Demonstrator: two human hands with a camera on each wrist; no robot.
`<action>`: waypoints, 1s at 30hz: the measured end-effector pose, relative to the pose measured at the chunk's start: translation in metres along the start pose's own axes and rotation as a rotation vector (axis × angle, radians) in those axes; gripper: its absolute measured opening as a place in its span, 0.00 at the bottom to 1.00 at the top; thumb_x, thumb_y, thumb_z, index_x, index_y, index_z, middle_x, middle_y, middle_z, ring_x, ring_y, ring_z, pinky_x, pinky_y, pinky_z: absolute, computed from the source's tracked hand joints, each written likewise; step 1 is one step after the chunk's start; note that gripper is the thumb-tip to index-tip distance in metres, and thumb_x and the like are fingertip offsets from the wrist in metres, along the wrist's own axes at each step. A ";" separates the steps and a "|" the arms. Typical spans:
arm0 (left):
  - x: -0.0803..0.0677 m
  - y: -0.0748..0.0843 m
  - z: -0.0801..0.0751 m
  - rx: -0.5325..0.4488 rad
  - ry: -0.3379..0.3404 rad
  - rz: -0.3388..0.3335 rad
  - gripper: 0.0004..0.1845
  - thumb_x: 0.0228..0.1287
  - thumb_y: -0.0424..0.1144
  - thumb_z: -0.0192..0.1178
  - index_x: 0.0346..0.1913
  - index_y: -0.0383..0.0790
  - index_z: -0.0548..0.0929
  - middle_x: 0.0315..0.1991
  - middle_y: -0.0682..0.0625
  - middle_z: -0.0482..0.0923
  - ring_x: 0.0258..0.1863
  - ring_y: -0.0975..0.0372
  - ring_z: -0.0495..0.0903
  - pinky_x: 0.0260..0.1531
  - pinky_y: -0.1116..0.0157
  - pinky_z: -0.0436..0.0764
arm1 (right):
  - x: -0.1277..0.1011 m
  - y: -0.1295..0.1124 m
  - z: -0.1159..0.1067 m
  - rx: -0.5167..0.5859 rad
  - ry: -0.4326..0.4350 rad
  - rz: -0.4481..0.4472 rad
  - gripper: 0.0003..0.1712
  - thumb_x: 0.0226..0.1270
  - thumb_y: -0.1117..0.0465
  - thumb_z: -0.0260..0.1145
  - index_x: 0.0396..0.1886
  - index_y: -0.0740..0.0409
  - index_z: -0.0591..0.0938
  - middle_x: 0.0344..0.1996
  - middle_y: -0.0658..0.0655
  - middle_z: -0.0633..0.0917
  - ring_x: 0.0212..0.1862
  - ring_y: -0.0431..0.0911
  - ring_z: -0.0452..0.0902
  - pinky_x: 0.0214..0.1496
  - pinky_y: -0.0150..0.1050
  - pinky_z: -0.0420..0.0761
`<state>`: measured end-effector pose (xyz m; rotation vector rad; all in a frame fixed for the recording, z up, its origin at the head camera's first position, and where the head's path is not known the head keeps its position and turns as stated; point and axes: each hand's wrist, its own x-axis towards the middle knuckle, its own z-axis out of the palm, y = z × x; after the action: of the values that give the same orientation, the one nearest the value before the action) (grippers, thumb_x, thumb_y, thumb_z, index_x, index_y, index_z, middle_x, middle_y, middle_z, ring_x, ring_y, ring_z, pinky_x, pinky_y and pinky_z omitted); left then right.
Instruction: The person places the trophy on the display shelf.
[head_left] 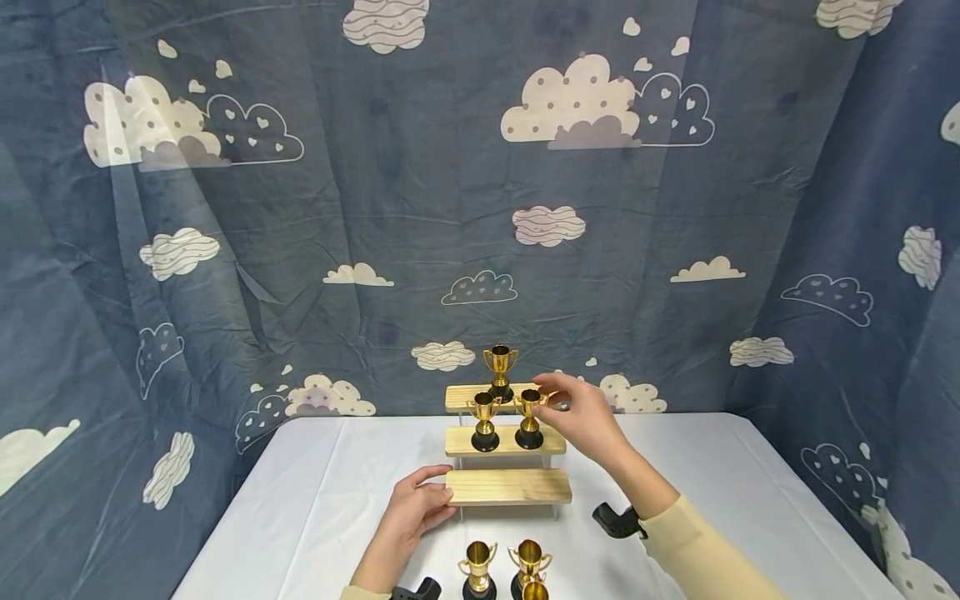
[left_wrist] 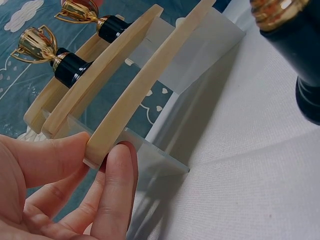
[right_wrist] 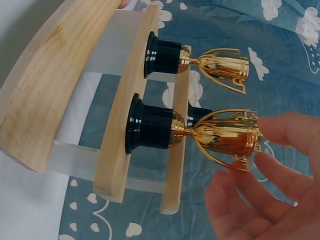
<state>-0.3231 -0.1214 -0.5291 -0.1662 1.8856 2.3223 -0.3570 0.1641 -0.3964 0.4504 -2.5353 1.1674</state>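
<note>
Standing: right cup [head_left: 529, 423], mouth up, long axis vertical
Right hand [head_left: 581, 415]: grip narrow, pinching its top
Left hand [head_left: 416, 504]: grip holding bottom shelf [head_left: 510, 487] by one end

the nearest trophy [head_left: 536, 591] — cut off by the head view's bottom edge (lower part out of frame)

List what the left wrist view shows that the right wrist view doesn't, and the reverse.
Left wrist only: a clear view of the left grip pinching the end of the bottom shelf, plus a cropped trophy at upper right, off the shelves.
Right wrist only: a clear view of the right grip, fingers at the nearer trophy, plus a black base on the top shelf.
Both: three shelves, two middle-shelf trophies, cloud-print cloth.
</note>
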 end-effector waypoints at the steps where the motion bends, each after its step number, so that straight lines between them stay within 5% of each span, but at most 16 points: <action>1: 0.000 0.000 0.000 0.000 -0.001 0.001 0.26 0.57 0.23 0.65 0.61 0.32 0.79 0.36 0.43 0.83 0.30 0.60 0.85 0.37 0.62 0.88 | -0.001 0.000 -0.001 0.000 0.001 0.005 0.26 0.62 0.58 0.75 0.61 0.48 0.82 0.50 0.51 0.85 0.45 0.47 0.83 0.44 0.49 0.84; 30: 0.001 0.000 -0.001 -0.004 -0.004 0.004 0.28 0.56 0.23 0.64 0.63 0.31 0.77 0.35 0.42 0.84 0.31 0.59 0.86 0.37 0.62 0.88 | -0.022 -0.015 -0.025 -0.043 0.056 -0.029 0.26 0.63 0.55 0.75 0.61 0.45 0.81 0.55 0.52 0.82 0.51 0.51 0.79 0.49 0.50 0.84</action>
<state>-0.3240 -0.1220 -0.5296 -0.1583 1.8811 2.3270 -0.3267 0.1777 -0.3795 0.4368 -2.4923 1.0974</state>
